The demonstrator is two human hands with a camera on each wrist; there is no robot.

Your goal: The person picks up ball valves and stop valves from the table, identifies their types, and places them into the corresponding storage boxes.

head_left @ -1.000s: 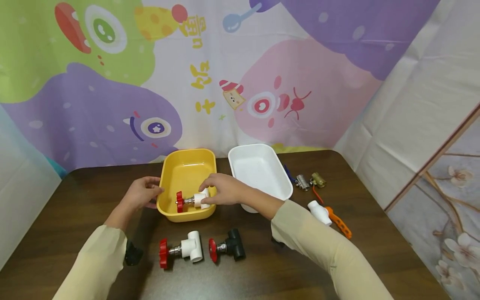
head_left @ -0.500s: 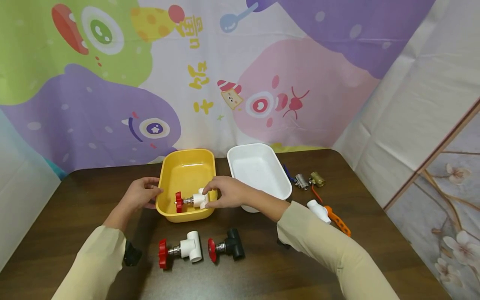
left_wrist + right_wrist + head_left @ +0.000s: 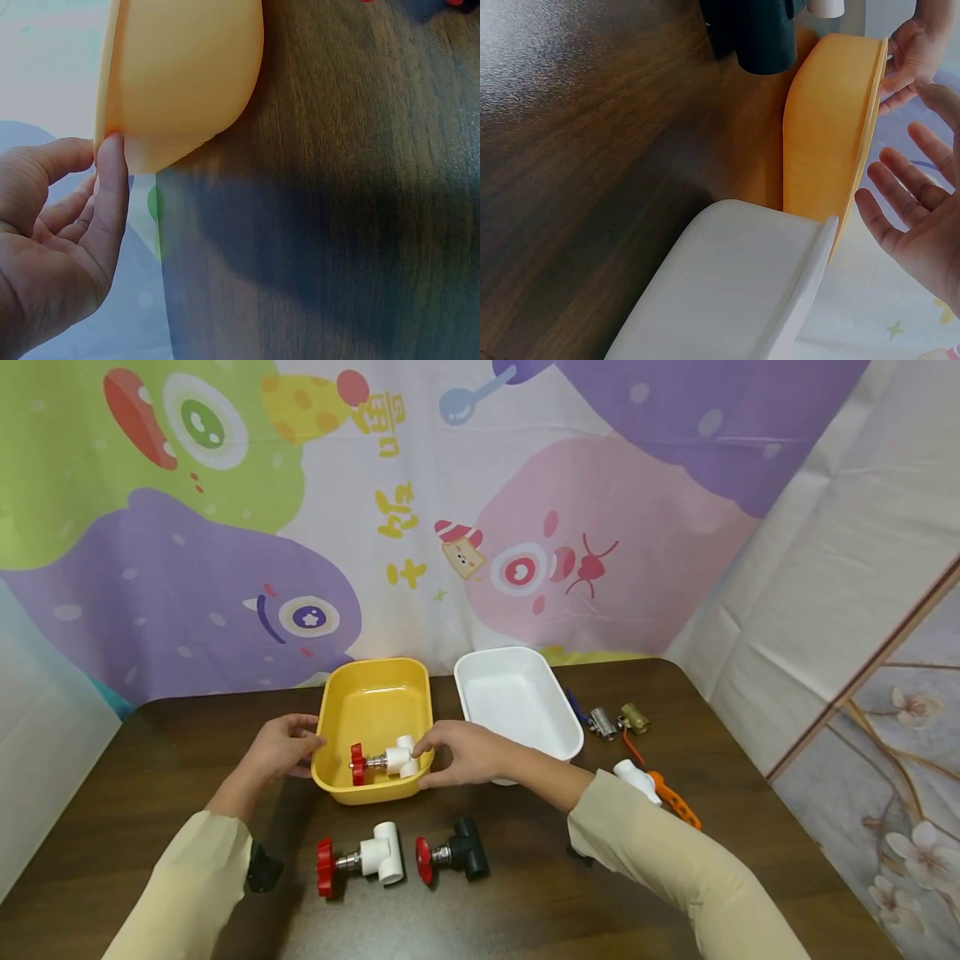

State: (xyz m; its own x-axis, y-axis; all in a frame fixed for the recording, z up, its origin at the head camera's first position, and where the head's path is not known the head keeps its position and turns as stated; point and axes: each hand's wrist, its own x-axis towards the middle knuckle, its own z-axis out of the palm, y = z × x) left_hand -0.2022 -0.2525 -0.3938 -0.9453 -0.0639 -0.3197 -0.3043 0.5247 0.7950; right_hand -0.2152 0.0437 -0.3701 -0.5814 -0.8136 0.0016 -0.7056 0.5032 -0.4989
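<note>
My left hand (image 3: pixel 287 747) pinches the left rim of a yellow plastic tub (image 3: pixel 372 710); in the left wrist view its thumb and fingers lie on either side of that rim (image 3: pixel 103 90). Inside the tub's near end lies a white tee-shaped valve (image 3: pixel 400 760) with a red handwheel. My right hand (image 3: pixel 471 753) hovers at the tub's right rim, beside the valve's white body. Seen from the right wrist, the right hand's fingers (image 3: pixel 900 191) are spread and hold nothing.
A white tub (image 3: pixel 517 702) stands right of the yellow one. On the near table lie a second white valve (image 3: pixel 382 853) and a black valve (image 3: pixel 467 850), both with red handwheels. To the right are a white ball valve (image 3: pixel 636 779) with orange handle and two small metal valves (image 3: pixel 602 723).
My right hand has let go of the white valve in the yellow tub and drawn back to the right, its fingers parting. The left hand has stayed on the rim.
</note>
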